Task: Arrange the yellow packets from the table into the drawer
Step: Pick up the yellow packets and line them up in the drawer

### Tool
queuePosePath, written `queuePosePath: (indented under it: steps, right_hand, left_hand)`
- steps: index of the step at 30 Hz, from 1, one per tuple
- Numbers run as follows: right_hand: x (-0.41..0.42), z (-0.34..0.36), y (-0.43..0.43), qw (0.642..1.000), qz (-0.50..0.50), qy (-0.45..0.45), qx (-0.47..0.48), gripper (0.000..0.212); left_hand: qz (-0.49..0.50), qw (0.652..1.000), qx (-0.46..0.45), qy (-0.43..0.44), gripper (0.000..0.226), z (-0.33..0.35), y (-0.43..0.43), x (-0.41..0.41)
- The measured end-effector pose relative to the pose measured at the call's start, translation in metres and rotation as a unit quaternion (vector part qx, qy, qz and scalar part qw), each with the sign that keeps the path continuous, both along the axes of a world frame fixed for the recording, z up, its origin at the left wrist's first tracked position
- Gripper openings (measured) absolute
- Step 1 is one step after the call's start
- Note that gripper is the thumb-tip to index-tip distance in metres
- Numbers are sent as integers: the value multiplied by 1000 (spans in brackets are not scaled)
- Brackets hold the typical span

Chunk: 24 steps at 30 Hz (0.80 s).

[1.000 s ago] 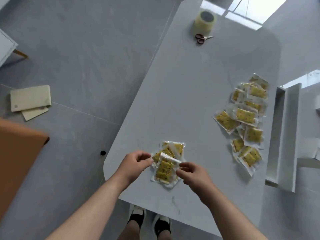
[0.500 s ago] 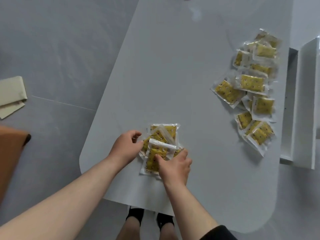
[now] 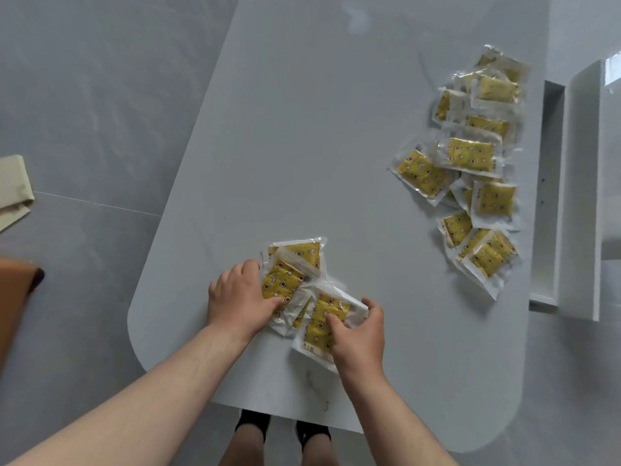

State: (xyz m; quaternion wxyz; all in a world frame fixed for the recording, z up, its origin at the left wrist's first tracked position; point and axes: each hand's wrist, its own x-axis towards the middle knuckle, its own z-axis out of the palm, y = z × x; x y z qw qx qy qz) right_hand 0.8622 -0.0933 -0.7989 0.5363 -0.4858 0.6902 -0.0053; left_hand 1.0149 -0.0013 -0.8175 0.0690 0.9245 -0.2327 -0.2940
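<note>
A small stack of yellow packets (image 3: 295,264) in clear wrappers lies near the front edge of the grey table (image 3: 302,146). My left hand (image 3: 237,297) grips the stack's left side, thumb on a packet. My right hand (image 3: 356,334) holds the nearest packet (image 3: 319,326), thumb on top and fingers curled round its right edge. A larger loose pile of yellow packets (image 3: 473,169) spreads along the table's right edge. The open white drawer (image 3: 551,183) juts out from under that right edge.
Beige cardboard sheets (image 3: 13,186) lie on the grey floor at the left. An orange-brown object (image 3: 13,297) shows at the left edge. My feet (image 3: 282,432) in black socks stand below the table's front edge.
The view has dipped and moved closer; the tape roll and scissors left the frame. My right hand has shifted right and pulled the nearest packet off the stack toward the table's front edge.
</note>
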Motion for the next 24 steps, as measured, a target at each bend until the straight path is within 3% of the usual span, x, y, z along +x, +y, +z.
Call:
queuePosePath:
  steps: [2,6,11,15,18,22,24]
  right_hand:
    - [-8,4,-7,999,-21,-23,4,51]
    - [-20,12,-30,997,-44,-67,6,9]
    - [-17,21,-66,994,-28,-108,11,8]
    - [6,23,-91,984,143,-96,-52,14]
    - [42,17,-105,930,346,-71,-102,11]
    - [98,9,-105,827,549,-35,-113,5]
    - [118,4,-100,769,627,-22,-125,19]
  left_hand:
    - [12,1000,-2,7,53,-3,0,-1]
    - [43,998,-6,38,43,-2,-1,-2]
    - [140,980,-61,127,30,8,6,-4]
    - [197,960,-111,165,22,15,22,-8]
    - [271,933,-137,194,14,16,39,-14]
    - [333,905,-149,218,12,12,57,-20]
    - [353,896,-156,220,14,11,61,-22]
